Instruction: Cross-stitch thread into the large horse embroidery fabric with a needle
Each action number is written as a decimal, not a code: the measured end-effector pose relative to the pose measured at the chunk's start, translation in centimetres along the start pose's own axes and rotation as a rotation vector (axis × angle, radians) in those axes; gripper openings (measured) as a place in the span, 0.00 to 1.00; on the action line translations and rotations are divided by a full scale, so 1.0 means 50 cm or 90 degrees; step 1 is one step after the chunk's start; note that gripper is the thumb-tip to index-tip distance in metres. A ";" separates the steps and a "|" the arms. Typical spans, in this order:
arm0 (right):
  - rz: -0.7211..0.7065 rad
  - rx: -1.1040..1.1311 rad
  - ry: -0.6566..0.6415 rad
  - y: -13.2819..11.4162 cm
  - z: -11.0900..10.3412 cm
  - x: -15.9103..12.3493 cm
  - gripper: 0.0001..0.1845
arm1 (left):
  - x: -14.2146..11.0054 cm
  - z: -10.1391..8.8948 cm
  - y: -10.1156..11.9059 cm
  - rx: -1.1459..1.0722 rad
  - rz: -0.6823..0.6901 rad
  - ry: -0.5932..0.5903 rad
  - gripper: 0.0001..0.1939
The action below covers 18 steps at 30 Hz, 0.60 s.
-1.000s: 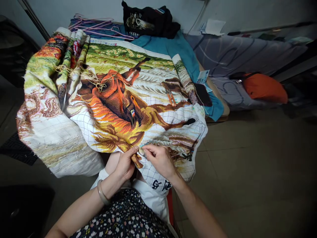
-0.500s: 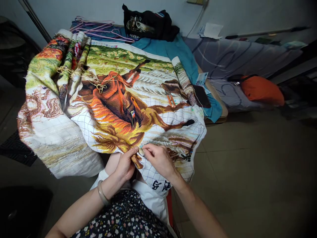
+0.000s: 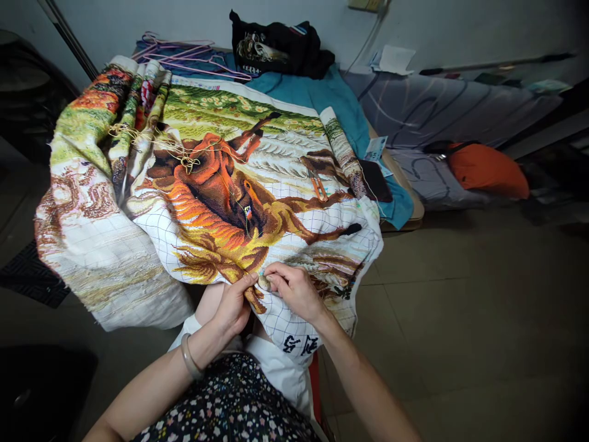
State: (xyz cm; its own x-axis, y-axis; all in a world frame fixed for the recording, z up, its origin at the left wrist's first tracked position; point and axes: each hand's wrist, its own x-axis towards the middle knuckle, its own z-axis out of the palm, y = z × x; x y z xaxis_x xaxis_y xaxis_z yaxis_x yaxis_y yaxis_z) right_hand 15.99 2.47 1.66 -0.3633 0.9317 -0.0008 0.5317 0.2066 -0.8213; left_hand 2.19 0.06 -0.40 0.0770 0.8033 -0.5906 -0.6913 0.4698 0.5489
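A large cross-stitch cloth [image 3: 207, 245] with a horse picture and a blue grid lies over my lap and the bench. My left hand [image 3: 234, 302] grips its near edge, thumb on top and fingers hidden beneath. Just to the right, my right hand [image 3: 297, 291] is closed in a pinch at the cloth's surface; a needle may be between the fingertips, but it is too small to make out. Small orange-handled thread snips [image 3: 318, 186] rest on the cloth. Loose yellowish thread [image 3: 188, 156] lies in a tangle across the horse.
Behind the cloth, a blue-green sheet [image 3: 304, 92] covers the bench, with a black bag [image 3: 280, 46] and purple hangers [image 3: 179, 52] on it. A dark phone-like object [image 3: 375, 180] lies at the right. Beyond is an orange bag [image 3: 488, 170]. Tiled floor [image 3: 442, 307] extends to the right.
The fingers of my right hand have shifted very slightly at the cloth. My left hand keeps the same hold, and the view has tilted a little.
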 end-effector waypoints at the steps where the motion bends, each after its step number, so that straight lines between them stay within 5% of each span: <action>1: -0.001 0.006 -0.002 0.001 0.000 0.001 0.10 | -0.001 0.001 0.001 0.003 0.002 0.005 0.08; 8: -0.006 -0.007 -0.021 -0.001 0.000 0.006 0.08 | 0.000 0.000 0.003 0.008 -0.011 -0.008 0.07; 15: -0.053 -0.298 0.028 -0.036 0.010 -0.005 0.06 | 0.000 -0.004 -0.002 -0.036 -0.021 -0.015 0.07; 18: -0.066 -0.330 -0.015 -0.060 0.029 -0.005 0.14 | -0.004 -0.006 -0.001 -0.050 -0.026 -0.031 0.06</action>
